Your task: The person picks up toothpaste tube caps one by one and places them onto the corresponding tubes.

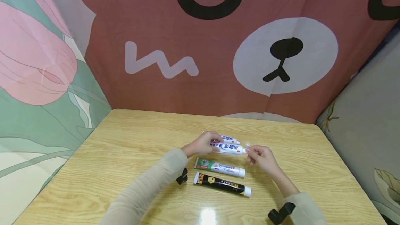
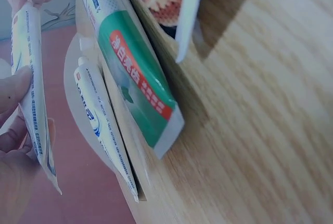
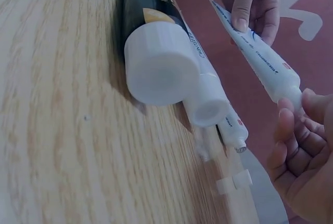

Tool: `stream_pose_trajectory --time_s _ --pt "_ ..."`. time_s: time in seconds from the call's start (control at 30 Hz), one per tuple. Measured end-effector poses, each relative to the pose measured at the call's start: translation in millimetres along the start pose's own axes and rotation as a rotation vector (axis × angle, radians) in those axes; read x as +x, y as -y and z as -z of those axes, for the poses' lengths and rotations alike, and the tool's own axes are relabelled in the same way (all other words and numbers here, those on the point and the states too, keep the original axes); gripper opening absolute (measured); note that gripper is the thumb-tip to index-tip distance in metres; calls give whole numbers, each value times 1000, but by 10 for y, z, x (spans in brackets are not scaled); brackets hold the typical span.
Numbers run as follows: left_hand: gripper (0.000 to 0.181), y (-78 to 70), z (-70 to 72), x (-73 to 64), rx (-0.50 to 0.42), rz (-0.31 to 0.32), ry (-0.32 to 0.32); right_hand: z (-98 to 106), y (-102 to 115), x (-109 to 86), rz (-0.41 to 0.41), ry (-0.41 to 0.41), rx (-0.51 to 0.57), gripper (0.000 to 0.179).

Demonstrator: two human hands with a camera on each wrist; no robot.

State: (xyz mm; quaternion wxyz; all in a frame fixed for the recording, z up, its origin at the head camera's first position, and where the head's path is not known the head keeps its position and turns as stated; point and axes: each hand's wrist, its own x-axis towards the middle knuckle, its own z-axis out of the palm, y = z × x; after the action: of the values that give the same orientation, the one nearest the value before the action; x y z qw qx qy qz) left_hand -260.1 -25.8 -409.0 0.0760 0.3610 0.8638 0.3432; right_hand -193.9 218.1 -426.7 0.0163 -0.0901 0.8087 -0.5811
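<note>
My left hand (image 1: 203,143) grips a white toothpaste tube (image 1: 230,148) with blue lettering, thumb on one face and fingers on the other. It is raised above the table, as the left wrist view shows. At the tube's cap end, my right hand (image 1: 263,158) pinches the tip between thumb and fingers; these mostly hide the cap. Behind lies a second white toothpaste tube (image 1: 232,139), its bare nozzle (image 3: 240,147) showing in the right wrist view. A small loose white cap (image 3: 242,179) sits on the table near that nozzle.
Nearer the body, a green-and-white toothpaste tube (image 1: 220,167) and a black toothpaste tube (image 1: 222,184) with white caps lie roughly parallel on the wooden table (image 1: 140,131). A printed bear curtain (image 1: 212,93) hangs behind the table's far edge.
</note>
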Motion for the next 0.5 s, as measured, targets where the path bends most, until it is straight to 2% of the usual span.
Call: stream_pose_trajectory --time_s 0.3,0.5 --pt "27 19 -49 31 -41 37 12 -28 -22 40 -122 -31 14 30" --pt "27 140 -87 46 -90 34 31 -56 -94 72 -168 -18 39 30"
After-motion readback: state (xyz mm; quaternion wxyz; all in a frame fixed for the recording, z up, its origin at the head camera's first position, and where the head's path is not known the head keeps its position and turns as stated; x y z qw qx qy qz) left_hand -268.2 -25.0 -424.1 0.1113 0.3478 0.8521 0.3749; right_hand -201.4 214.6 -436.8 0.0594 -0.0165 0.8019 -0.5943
